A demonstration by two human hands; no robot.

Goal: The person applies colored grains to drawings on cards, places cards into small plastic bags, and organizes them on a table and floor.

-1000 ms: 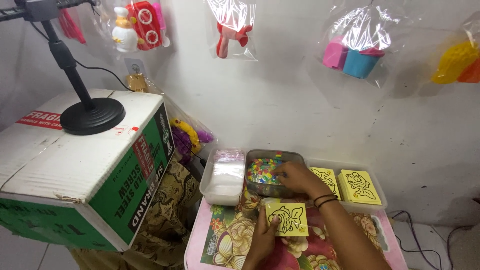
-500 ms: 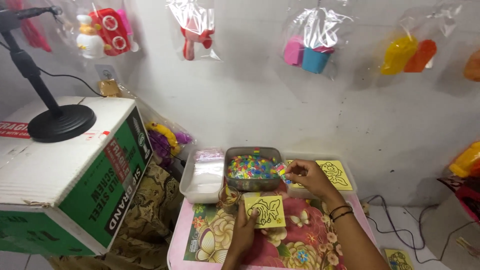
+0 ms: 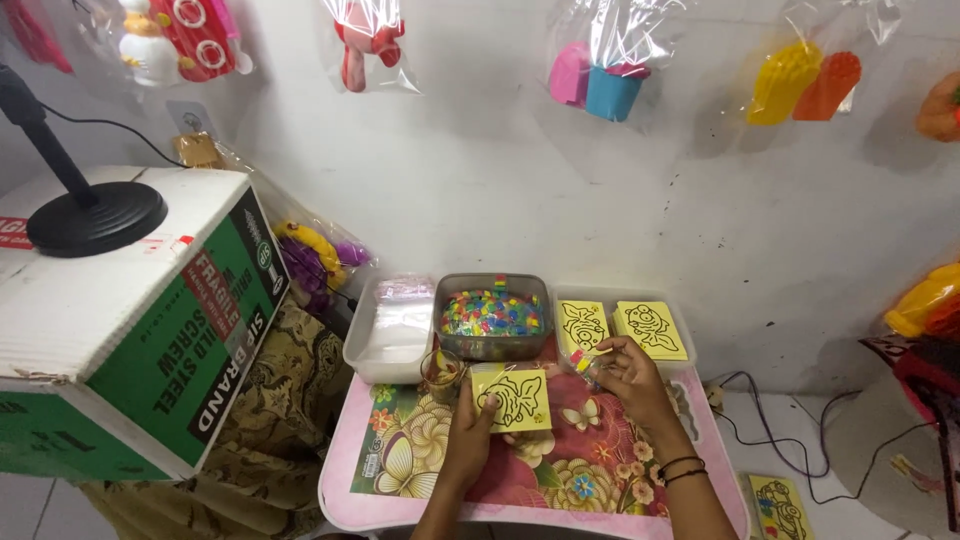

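My left hand (image 3: pixel 470 436) holds a yellow card (image 3: pixel 512 398) with a black fish outline flat on the flowered pink table (image 3: pixel 400 470). Beside it to the right, my right hand (image 3: pixel 628 372) pinches a small bunch of coloured pieces (image 3: pixel 583 359) just in front of the trays. Behind the card stands a grey tub (image 3: pixel 492 318) full of small multicoloured pieces. To its right, a clear tray (image 3: pixel 625 328) carries two stacks of yellow outline cards. A small glass cup (image 3: pixel 441 372) sits by my left thumb.
A clear tray of plastic bags (image 3: pixel 388 328) stands left of the tub. A large cardboard box (image 3: pixel 130 320) with a black stand base (image 3: pixel 95 218) fills the left. Bagged toys (image 3: pixel 600 70) hang on the wall. Another yellow card (image 3: pixel 780 505) lies on the floor at right.
My right hand has drawn back from the tub of coloured pieces to the spot in front of the card tray. The left hand keeps the fish card on the table. The camera has shifted.
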